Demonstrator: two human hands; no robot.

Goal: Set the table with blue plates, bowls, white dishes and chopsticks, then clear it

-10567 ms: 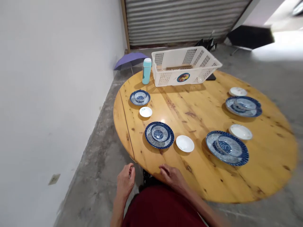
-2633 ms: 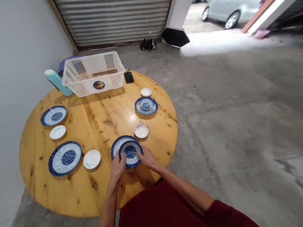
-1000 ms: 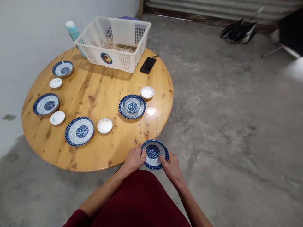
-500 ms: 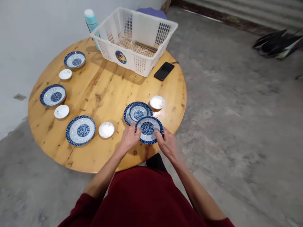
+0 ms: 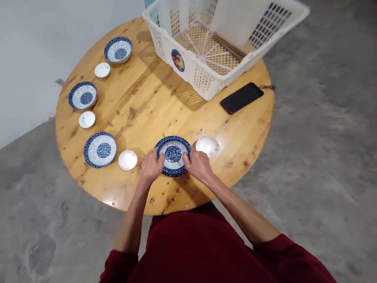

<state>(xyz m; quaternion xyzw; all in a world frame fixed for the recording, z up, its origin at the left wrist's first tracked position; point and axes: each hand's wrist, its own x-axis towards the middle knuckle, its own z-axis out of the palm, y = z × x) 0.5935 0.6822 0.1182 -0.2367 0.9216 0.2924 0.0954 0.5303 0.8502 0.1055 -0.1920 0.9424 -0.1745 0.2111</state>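
Observation:
A blue-and-white patterned plate [image 5: 173, 153] is gripped at its rim from both sides, over other blue-rimmed plates that it mostly covers. My left hand [image 5: 151, 165] is closed on its left edge, the thumb on top. On the right edge my right hand [image 5: 200, 164] is closed the same way. Whether the held plate rests on the ones beneath, I cannot tell. Just beyond my right hand sits a small white dish [image 5: 207, 146]. Another small white dish [image 5: 127, 160] lies left of my left hand, beside a blue-rimmed plate [image 5: 100, 150].
The round wooden table [image 5: 141, 114] carries more blue-rimmed dishes [image 5: 83, 96] and small white dishes [image 5: 87, 120] along its left side. A white plastic basket [image 5: 191, 78] with thin sticks [image 5: 229, 47] inside stands at the back. Right of it lies a black phone [image 5: 242, 98].
Both hands have brought the held plate from the near right of the other plates to over them, covering most of what showed. The camera view has shifted, and the basket appears closer.

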